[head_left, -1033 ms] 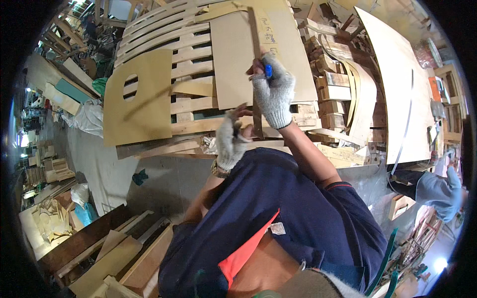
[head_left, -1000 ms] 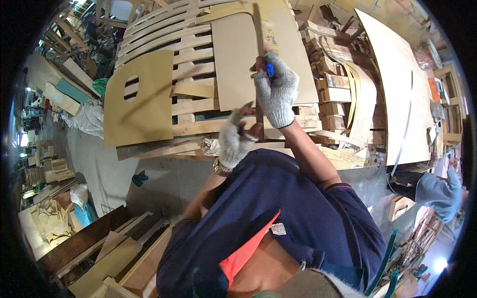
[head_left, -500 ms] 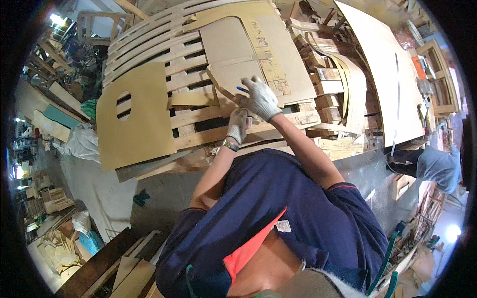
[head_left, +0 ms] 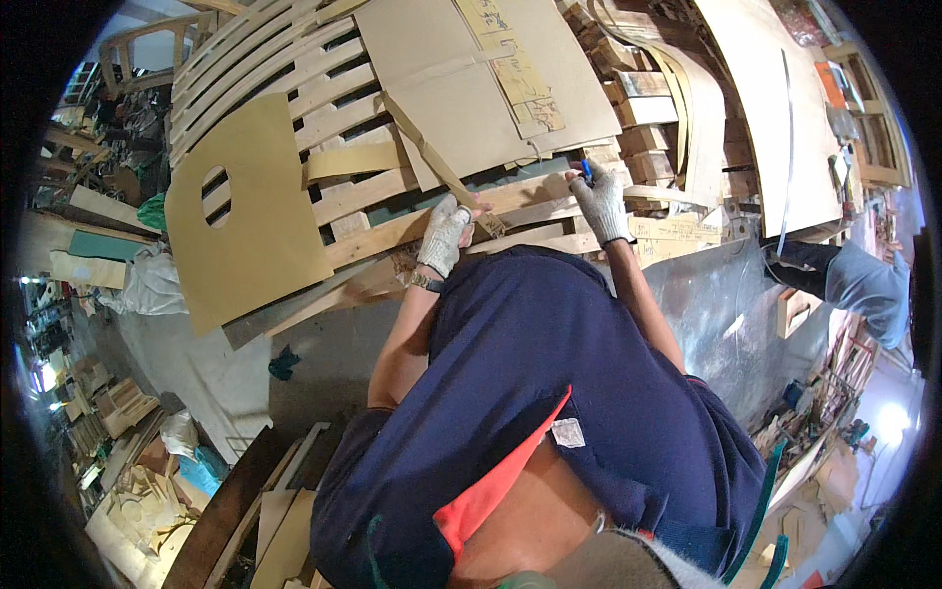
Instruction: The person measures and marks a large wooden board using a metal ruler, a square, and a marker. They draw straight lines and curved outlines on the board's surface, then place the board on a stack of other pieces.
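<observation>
My left hand, in a fingerless knit glove, is closed on the lower end of a long narrow tan strip, which slants up across the slatted wooden pallets. My right hand, gloved alike, is closed on a blue marker at the front edge of the slats, to the right of the strip. Beyond them lie a large pale board and a yellowish template with handwriting on top of it.
A yellowish panel with an oval hole lies left; stacked blocks and curved pieces and a plywood sheet lie right. Another person's blue-grey clothing shows far right. Scrap wood fills the lower left.
My right hand has moved right and away from the strip with the blue marker. The strip's top has swung left and down, now diagonal. The view has shifted, bringing the pallets higher in frame.
</observation>
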A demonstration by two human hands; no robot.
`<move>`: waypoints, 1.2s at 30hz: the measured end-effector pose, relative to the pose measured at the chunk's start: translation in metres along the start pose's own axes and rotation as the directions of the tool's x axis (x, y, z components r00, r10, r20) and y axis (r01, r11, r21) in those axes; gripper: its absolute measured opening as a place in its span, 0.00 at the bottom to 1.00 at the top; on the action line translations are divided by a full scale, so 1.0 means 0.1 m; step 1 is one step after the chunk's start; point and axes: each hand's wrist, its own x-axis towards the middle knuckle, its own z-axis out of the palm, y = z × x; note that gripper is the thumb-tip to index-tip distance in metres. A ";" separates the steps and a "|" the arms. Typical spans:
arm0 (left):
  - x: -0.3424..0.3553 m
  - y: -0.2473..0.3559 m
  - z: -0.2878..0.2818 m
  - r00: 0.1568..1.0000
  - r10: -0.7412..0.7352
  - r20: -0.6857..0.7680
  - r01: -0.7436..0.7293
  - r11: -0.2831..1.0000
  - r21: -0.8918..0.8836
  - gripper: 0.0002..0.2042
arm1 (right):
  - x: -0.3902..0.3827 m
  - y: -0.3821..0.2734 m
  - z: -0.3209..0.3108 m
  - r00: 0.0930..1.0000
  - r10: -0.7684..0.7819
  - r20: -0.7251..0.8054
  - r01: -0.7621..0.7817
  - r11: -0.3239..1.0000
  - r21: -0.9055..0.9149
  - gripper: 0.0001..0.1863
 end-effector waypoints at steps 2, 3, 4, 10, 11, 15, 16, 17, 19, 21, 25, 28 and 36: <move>-0.05 -0.03 -0.02 1.000 -0.008 -0.016 0.010 0.996 0.090 0.13 | 0.02 -0.04 0.07 1.000 -0.020 0.020 0.020 1.000 0.009 0.18; -0.06 -0.04 -0.04 0.999 -0.034 -0.011 0.035 0.994 0.102 0.13 | 0.03 -0.07 0.10 0.999 -0.044 0.033 0.043 0.999 0.010 0.18; -0.08 -0.04 -0.06 0.998 -0.056 -0.014 0.057 0.991 0.123 0.12 | 0.05 -0.11 0.13 0.997 -0.070 0.044 0.070 0.997 0.011 0.18; -0.16 -0.06 -0.05 0.995 -0.061 -0.083 0.069 0.994 0.085 0.08 | 0.19 -0.35 0.30 0.986 -0.003 0.169 0.027 0.989 -0.143 0.21; -0.17 -0.06 -0.03 0.993 -0.056 -0.108 0.067 0.993 0.101 0.08 | 0.21 -0.38 0.33 0.988 -0.013 0.155 0.033 0.992 -0.121 0.20; -0.17 -0.01 0.05 0.983 0.029 -0.179 0.014 0.972 0.234 0.12 | 0.17 -0.44 0.35 0.933 0.236 0.273 -0.318 0.894 0.316 0.14; -0.17 0.00 0.07 0.980 0.044 -0.192 0.008 0.966 0.259 0.14 | 0.13 -0.45 0.31 0.934 0.196 0.297 -0.304 0.875 0.377 0.14; -0.17 0.03 0.08 0.988 0.019 -0.153 0.007 0.985 0.171 0.16 | 0.09 -0.46 0.25 0.923 0.200 0.328 -0.329 0.854 0.403 0.13; -0.17 0.08 0.11 0.992 0.087 -0.095 -0.067 0.978 0.199 0.14 | 0.02 -0.51 0.16 0.905 0.191 0.380 -0.374 0.782 0.499 0.12; -0.15 0.14 0.14 0.990 0.118 -0.076 -0.096 0.964 0.248 0.13 | -0.04 -0.57 0.05 0.910 0.197 0.366 -0.362 0.808 0.466 0.13; 0.01 0.22 0.16 0.976 0.153 -0.157 -0.096 0.941 0.324 0.11 | -0.17 -0.67 -0.12 0.942 0.129 0.310 -0.269 0.841 0.468 0.12; 0.17 0.24 0.15 0.954 0.174 -0.242 -0.092 0.944 0.316 0.07 | -0.24 -0.75 -0.22 0.943 0.121 0.310 -0.254 0.863 0.436 0.11; 0.35 0.26 0.22 0.947 0.182 -0.266 -0.106 0.955 0.278 0.10 | -0.47 -1.00 -0.55 0.957 0.145 0.250 -0.242 0.876 0.418 0.12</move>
